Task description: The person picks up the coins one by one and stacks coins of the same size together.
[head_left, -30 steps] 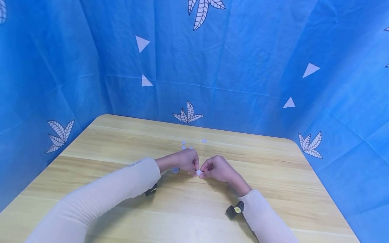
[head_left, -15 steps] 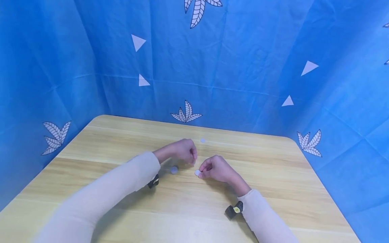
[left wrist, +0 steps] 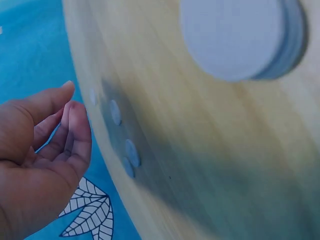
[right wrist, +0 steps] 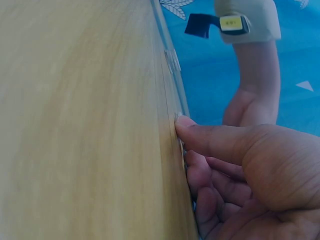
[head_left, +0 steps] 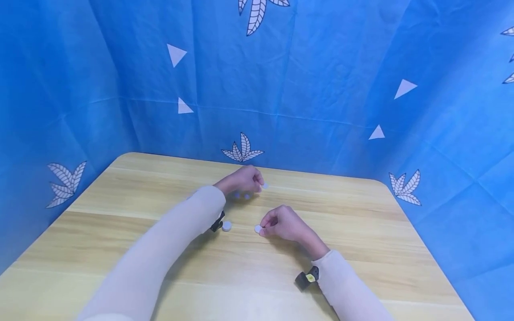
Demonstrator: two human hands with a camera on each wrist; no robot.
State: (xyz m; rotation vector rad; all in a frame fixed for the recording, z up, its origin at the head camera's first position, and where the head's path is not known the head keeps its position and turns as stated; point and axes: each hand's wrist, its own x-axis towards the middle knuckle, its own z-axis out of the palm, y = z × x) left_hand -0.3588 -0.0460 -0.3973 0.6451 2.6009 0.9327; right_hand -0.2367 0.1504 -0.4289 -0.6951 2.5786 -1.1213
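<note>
My right hand (head_left: 283, 224) pinches the edge of a small white disc (head_left: 258, 228) between thumb and index finger, low over the wooden table. In the right wrist view, its thumb (right wrist: 215, 140) lies along the tabletop. My left hand (head_left: 246, 179) reaches toward the far edge, fingertips right beside another white disc (head_left: 265, 185). A gap shows between the left thumb (left wrist: 50, 102) and the fingers in the left wrist view, with nothing between them. Beside the left wrist lies a short stack of larger white discs (head_left: 226, 226).
Small discs (head_left: 246, 196) lie beneath the left forearm; the left wrist view shows several of them (left wrist: 115, 112) in the arm's shadow. Around the wooden table (head_left: 341, 214) hangs a blue curtain (head_left: 321, 67) printed with leaves and triangles.
The left hand has let go of the disc that both hands held and moved away to the far disc. The right hand stays nearly in place with its disc.
</note>
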